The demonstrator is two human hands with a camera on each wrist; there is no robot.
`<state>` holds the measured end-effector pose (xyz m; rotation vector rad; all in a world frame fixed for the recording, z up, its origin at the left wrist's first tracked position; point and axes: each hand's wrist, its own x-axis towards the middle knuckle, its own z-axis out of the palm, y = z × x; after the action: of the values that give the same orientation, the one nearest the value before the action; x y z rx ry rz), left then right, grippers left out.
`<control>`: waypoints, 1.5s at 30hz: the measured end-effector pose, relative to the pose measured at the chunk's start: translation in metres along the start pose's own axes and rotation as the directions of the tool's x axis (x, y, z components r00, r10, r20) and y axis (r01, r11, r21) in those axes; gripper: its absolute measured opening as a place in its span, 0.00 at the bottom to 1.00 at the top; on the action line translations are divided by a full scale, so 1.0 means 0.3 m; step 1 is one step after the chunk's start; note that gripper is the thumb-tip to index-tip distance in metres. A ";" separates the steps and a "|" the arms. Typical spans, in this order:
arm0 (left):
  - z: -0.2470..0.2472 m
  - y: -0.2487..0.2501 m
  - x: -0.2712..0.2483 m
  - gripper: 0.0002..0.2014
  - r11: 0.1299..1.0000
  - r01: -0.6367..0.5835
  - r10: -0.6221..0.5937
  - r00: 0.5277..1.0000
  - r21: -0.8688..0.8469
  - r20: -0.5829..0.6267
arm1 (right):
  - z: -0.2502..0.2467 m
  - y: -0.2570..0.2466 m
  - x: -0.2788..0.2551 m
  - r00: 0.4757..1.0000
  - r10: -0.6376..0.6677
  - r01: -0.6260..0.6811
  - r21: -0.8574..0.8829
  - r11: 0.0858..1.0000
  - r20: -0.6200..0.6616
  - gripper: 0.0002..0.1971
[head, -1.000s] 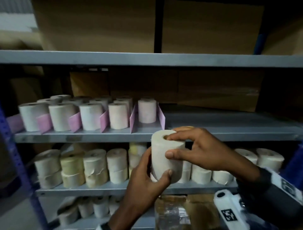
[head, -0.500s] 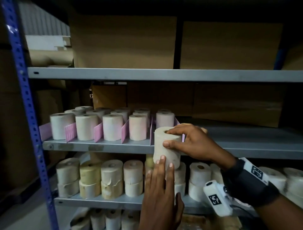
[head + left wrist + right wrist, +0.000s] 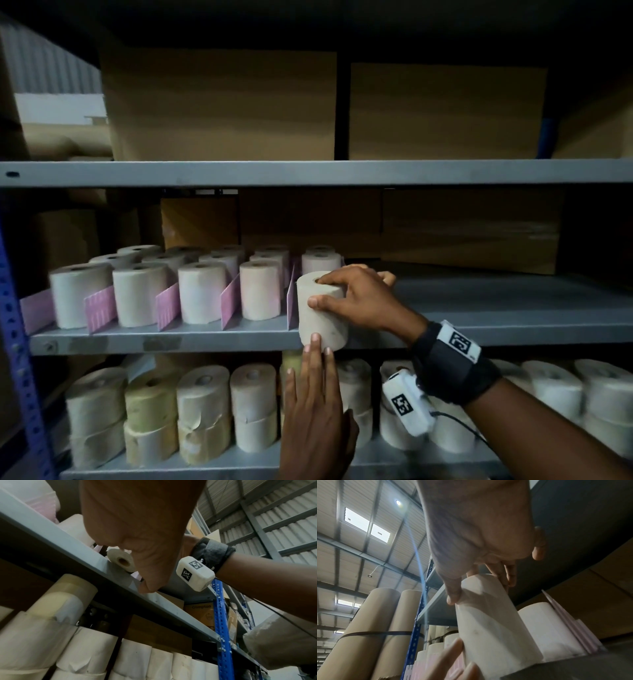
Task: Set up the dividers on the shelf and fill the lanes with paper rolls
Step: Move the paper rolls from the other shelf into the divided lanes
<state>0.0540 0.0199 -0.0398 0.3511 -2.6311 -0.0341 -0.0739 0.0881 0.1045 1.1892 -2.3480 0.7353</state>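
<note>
My right hand [image 3: 356,298] grips a white paper roll [image 3: 320,311] from its top and side, thumb on the front, at the front lip of the middle shelf [image 3: 171,341]. The roll [image 3: 494,627] tilts slightly, its base partly over the edge. My left hand [image 3: 317,401] has straight fingers, and their tips touch the roll's lower front. Pink dividers [image 3: 166,306] stand between lanes of upright rolls [image 3: 138,294] to the left. The roll I hold is at the front of the rightmost lane, with another roll [image 3: 320,262] behind it.
The right half of the middle shelf [image 3: 513,308] is bare, with brown cartons [image 3: 469,229] at the back. Stacked rolls [image 3: 205,411] fill the shelf below. Large cartons [image 3: 219,106] sit on the top shelf. A blue upright [image 3: 20,377] frames the left side.
The roll has gone up from below shelf level to the shelf's front edge. My left hand let go of its side and now only touches its base with straight fingers.
</note>
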 end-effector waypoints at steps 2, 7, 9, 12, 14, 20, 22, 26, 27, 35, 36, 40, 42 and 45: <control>0.015 -0.007 0.018 0.53 1.000 0.001 -0.001 1.000 -0.001 0.007 | 0.029 0.021 0.023 1.000 0.022 -0.022 0.020 1.000 -0.003 0.29; 0.017 -0.020 0.077 0.54 1.000 -0.021 0.021 0.999 0.010 0.024 | 0.068 0.057 0.072 0.998 0.069 -0.070 0.048 0.996 0.013 0.30; 0.016 -0.026 0.099 0.53 1.000 -0.009 0.009 1.000 0.019 0.023 | 0.071 0.066 0.094 0.995 0.079 -0.081 0.027 0.996 0.055 0.29; 0.019 -0.033 0.131 0.52 0.999 -0.028 0.026 0.998 0.031 0.062 | 0.075 0.075 0.116 0.994 0.089 -0.084 -0.077 0.993 0.065 0.28; 0.034 -0.046 0.149 0.49 0.999 -0.035 0.032 0.995 0.027 0.092 | 0.083 0.082 0.121 0.998 0.054 -0.055 -0.141 0.988 -0.010 0.25; 0.057 -0.055 0.153 0.53 0.997 -0.058 0.056 0.998 0.046 0.041 | 0.112 0.115 0.125 0.989 -0.008 -0.012 -0.139 0.990 -0.145 0.19; 0.070 -0.056 0.166 0.54 0.996 -0.079 0.079 0.997 0.047 -0.001 | 0.117 0.119 0.136 0.990 0.000 -0.023 -0.160 0.987 -0.143 0.19; 0.083 -0.057 0.174 0.53 0.996 -0.075 0.074 0.997 0.040 0.024 | 0.118 0.106 0.153 0.994 0.048 -0.068 -0.223 0.972 -0.094 0.17; 0.082 -0.060 0.178 0.52 0.996 -0.085 0.085 0.996 0.037 0.017 | 0.116 0.101 0.156 0.995 0.059 -0.077 -0.227 0.971 -0.086 0.16; 0.060 -0.104 0.195 0.49 0.986 -0.119 0.133 0.984 -0.117 0.122 | 0.101 0.029 0.134 0.990 0.137 -0.117 -0.341 0.933 0.036 0.13; 0.059 -0.112 0.197 0.48 0.985 -0.120 0.136 0.982 -0.124 0.132 | 0.094 0.024 0.132 0.986 0.151 -0.114 -0.369 0.923 0.073 0.14; 0.003 -0.142 0.186 0.43 0.982 -0.145 0.160 0.979 -0.118 0.126 | 0.007 0.005 0.108 0.942 0.201 -0.091 -0.372 0.924 0.268 0.28; -0.057 -0.155 0.167 0.41 0.981 -0.158 0.164 0.986 -0.115 0.039 | -0.044 -0.005 0.071 0.970 0.149 -0.066 -0.383 0.922 0.191 0.33; -0.190 -0.174 0.165 0.39 0.980 -0.166 0.153 0.982 -0.113 -0.115 | -0.129 -0.023 0.011 0.995 0.002 -0.040 -0.389 0.920 -0.099 0.35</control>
<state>0.0510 -0.0408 0.0290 0.0968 -2.5293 -0.1199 -0.0655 0.1065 0.1385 0.9317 -2.2871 0.2963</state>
